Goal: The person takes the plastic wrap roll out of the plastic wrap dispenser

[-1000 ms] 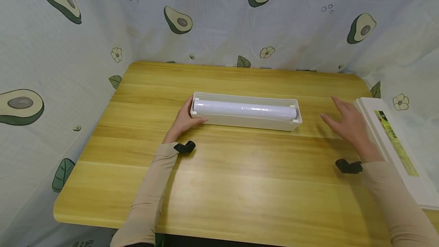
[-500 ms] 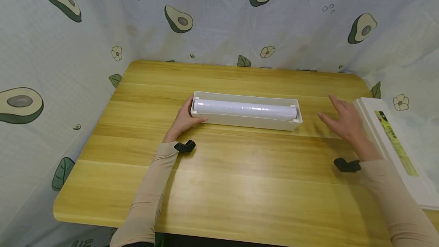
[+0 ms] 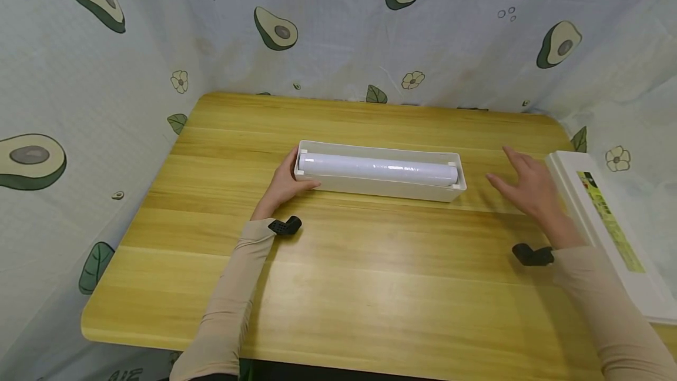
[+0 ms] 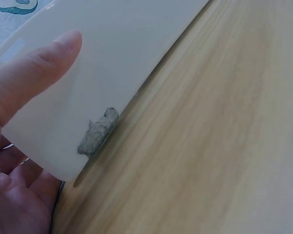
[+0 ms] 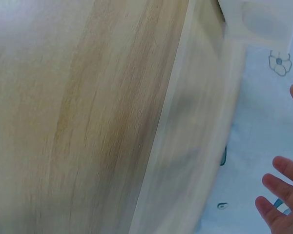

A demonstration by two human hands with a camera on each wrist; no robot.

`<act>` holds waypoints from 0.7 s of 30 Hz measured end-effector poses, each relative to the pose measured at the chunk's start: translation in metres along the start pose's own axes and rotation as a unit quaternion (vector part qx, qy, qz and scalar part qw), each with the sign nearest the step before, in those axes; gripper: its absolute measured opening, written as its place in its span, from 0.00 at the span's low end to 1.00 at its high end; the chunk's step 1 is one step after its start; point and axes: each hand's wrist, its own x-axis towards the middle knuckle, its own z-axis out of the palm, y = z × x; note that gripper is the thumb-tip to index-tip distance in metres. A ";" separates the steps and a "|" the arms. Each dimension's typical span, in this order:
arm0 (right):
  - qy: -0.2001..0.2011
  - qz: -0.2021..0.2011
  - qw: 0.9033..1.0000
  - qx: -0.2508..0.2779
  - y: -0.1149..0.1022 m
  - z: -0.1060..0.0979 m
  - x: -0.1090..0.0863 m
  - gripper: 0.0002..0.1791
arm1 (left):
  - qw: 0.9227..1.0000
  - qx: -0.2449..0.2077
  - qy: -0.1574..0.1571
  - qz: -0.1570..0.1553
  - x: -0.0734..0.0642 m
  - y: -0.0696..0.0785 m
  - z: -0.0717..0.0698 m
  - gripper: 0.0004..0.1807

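Note:
A long white plastic box (image 3: pixel 391 189) lies on the table, its top uncovered. Inside it rests a shiny whitish roll (image 3: pixel 378 169), which looks like cling film. My left hand (image 3: pixel 281 188) grips the box's left end, thumb along the front wall and fingers round the far side, partly hidden. The left wrist view shows a crumpled grey patch (image 4: pixel 98 132) low on the box wall. To the right of the box, my right hand (image 3: pixel 531 188) hovers with fingers spread and thumb apart, holding nothing. Its fingertips also appear at the edge of the right wrist view.
At the right table edge lies a long white lid-like piece (image 3: pixel 582 193) with a yellow-green label (image 3: pixel 610 220). The wooden table (image 3: pixel 370 287) has rounded corners. A curtain (image 3: pixel 338 28) printed with avocados hangs behind and at both sides.
My right hand has drifted slightly left, toward the box and away from the labelled white piece. The left hand, box and roll stay where they were.

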 end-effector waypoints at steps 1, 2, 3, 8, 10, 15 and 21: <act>0.000 -0.001 1.000 -0.001 -0.001 0.000 0.000 0.39 | 1.000 -0.001 0.001 0.000 0.000 0.000 0.000 0.55; 0.000 -0.001 1.000 -0.003 -0.002 0.000 0.000 0.39 | 1.000 -0.001 0.001 0.000 0.000 0.000 0.000 0.55; 0.000 -0.001 1.000 -0.005 -0.003 -0.001 0.000 0.39 | 1.000 -0.001 0.001 0.001 0.000 0.000 0.000 0.55; 0.006 -0.008 1.000 -0.012 -0.005 0.001 0.001 0.39 | 1.000 0.000 0.002 0.001 0.000 0.000 0.000 0.55; 0.013 -0.014 1.000 -0.011 -0.006 0.002 0.002 0.38 | 1.000 -0.001 0.002 0.002 -0.001 0.000 0.000 0.55; 0.027 -0.026 0.999 -0.007 -0.007 0.003 0.002 0.37 | 1.000 -0.003 0.002 0.006 -0.001 0.000 0.000 0.55; 0.013 -0.017 1.000 -0.008 -0.011 0.002 0.003 0.37 | 1.000 -0.007 -0.001 0.007 -0.001 0.000 0.000 0.55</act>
